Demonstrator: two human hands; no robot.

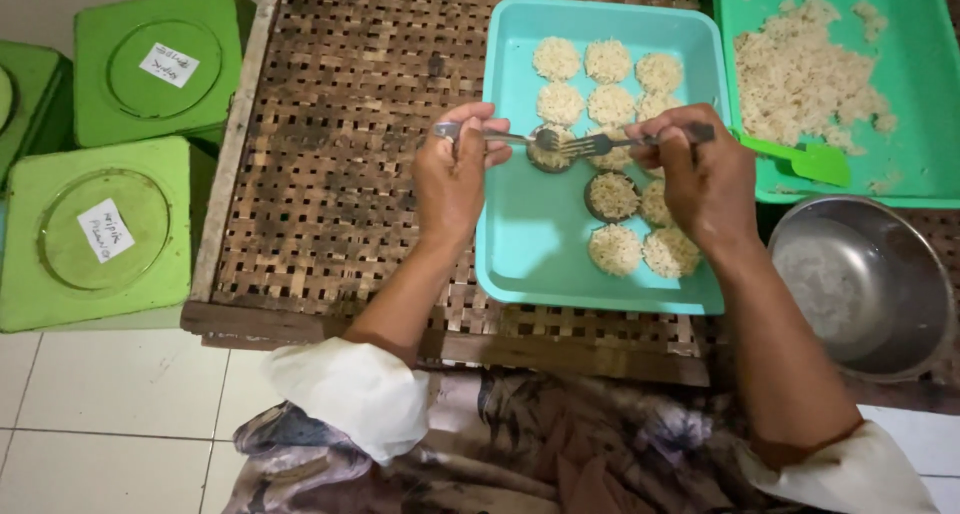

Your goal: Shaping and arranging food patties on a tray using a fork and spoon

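Head view: left hand [452, 179] gripping spoon [480, 134], right hand [705, 179] gripping fork [610, 142], both over teal tray [530, 244], scraping round mould [550, 151]. Could crumble, or drop onto neighbouring rice cakes [612, 249].

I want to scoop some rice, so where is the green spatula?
In the head view, the green spatula lies at the right, in the bottom-left corner of the green tray, beside the loose rice and just right of the right hand.

Glossy turquoise plastic tray [520, 254]; rough woven bamboo table [340, 174]; dull metal bowl [870, 284]; shiny forks [600, 142].
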